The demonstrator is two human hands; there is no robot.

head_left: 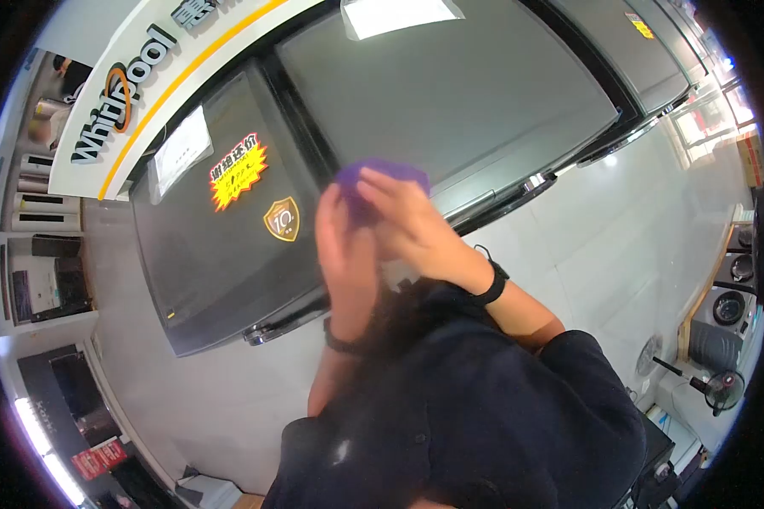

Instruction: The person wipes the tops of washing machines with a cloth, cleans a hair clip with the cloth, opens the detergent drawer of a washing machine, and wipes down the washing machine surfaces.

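A purple cloth (409,176) is bunched between my two hands, in front of a dark grey refrigerator (433,102). My right hand (409,222) lies over the cloth with its fingers bent around it. On the other side, my left hand (345,250) presses against the cloth; it is smeared by motion, and its fingertips point up. The cloth's underside is hidden by the hands. Beside my left hand, a gold shield-shaped sticker (282,220) and a yellow and red starburst label (238,172) are on a dark door panel.
A white Whirlpool sign (127,102) curves along the refrigerator's top. Door handles (518,188) jut out along its near edge. A fan (723,391) and several washing machines (728,307) stand at the right. Shelves (47,208) line the left, and pale floor tiles (586,254) surround me.
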